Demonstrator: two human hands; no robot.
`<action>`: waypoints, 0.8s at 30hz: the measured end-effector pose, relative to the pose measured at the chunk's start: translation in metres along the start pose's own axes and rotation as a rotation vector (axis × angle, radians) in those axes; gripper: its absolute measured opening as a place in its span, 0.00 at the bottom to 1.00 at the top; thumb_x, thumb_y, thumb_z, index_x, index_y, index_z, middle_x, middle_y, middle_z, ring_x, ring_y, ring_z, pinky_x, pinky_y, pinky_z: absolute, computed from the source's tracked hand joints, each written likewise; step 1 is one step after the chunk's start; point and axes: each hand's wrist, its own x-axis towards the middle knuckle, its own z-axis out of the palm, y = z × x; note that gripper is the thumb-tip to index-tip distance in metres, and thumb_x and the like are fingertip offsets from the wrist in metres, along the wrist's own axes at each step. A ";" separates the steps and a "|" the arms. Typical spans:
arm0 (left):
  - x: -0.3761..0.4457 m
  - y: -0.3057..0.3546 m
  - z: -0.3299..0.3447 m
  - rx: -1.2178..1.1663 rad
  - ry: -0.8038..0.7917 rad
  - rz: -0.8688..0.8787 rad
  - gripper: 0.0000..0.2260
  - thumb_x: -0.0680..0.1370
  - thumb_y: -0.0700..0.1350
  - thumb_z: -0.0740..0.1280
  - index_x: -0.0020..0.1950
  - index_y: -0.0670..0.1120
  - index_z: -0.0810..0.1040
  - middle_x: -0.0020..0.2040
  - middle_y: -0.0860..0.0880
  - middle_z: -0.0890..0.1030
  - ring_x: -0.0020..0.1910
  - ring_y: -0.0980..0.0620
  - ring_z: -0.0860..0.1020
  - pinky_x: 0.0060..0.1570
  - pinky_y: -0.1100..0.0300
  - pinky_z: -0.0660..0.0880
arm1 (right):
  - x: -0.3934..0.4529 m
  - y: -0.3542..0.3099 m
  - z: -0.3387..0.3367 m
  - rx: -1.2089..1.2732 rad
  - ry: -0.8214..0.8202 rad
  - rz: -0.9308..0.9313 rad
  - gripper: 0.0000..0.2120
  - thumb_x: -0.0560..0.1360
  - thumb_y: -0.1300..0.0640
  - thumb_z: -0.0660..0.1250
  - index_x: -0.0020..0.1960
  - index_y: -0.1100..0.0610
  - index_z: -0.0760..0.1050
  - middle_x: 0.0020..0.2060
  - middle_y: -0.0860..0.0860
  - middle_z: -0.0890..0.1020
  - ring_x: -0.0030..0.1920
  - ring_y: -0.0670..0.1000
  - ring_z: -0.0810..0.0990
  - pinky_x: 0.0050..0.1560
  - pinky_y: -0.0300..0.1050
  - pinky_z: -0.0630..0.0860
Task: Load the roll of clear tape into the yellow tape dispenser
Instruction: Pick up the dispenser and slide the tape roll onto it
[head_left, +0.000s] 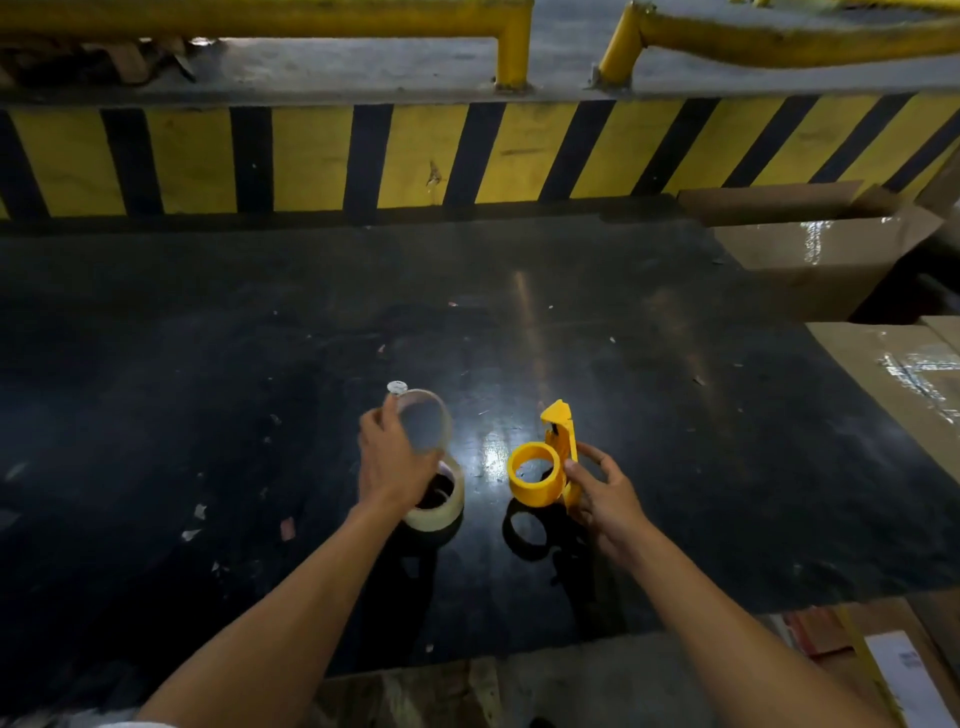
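My left hand (390, 462) holds up a thin, nearly transparent ring (427, 423) that looks like an empty tape core, with a small white tab at its top. Just below that hand a full roll of clear tape (441, 506) lies flat on the dark table (260, 338), partly hidden by my wrist. My right hand (605, 499) grips the yellow tape dispenser (545, 467) by its flat side, lifted a little above the table. The dispenser's round hub faces left and is bare, and its cutter end points up.
Open cardboard boxes (821, 249) stand at the right edge of the table, with another taped box (893, 374) nearer. A yellow-and-black striped wall (467, 156) runs behind the table. Small paper scraps (197, 519) litter the table's left side.
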 end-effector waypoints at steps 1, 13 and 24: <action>0.001 -0.013 -0.005 0.067 0.024 -0.067 0.44 0.72 0.53 0.76 0.80 0.47 0.54 0.73 0.40 0.62 0.70 0.38 0.67 0.64 0.43 0.74 | 0.000 -0.001 0.004 -0.012 -0.011 -0.008 0.19 0.77 0.58 0.69 0.67 0.50 0.72 0.50 0.59 0.84 0.37 0.52 0.84 0.28 0.40 0.78; -0.011 -0.106 -0.021 0.253 -0.221 -0.496 0.46 0.73 0.49 0.75 0.81 0.43 0.49 0.76 0.36 0.56 0.73 0.32 0.63 0.72 0.40 0.67 | 0.009 0.016 0.033 -0.132 -0.110 -0.007 0.19 0.76 0.52 0.71 0.65 0.44 0.73 0.55 0.61 0.84 0.55 0.64 0.84 0.56 0.65 0.81; -0.016 -0.035 0.008 0.455 -0.285 0.080 0.41 0.76 0.62 0.65 0.82 0.53 0.47 0.81 0.38 0.52 0.78 0.33 0.54 0.73 0.38 0.62 | 0.010 0.019 0.024 -0.117 -0.084 -0.019 0.21 0.76 0.53 0.71 0.67 0.45 0.72 0.56 0.62 0.83 0.54 0.63 0.84 0.49 0.56 0.82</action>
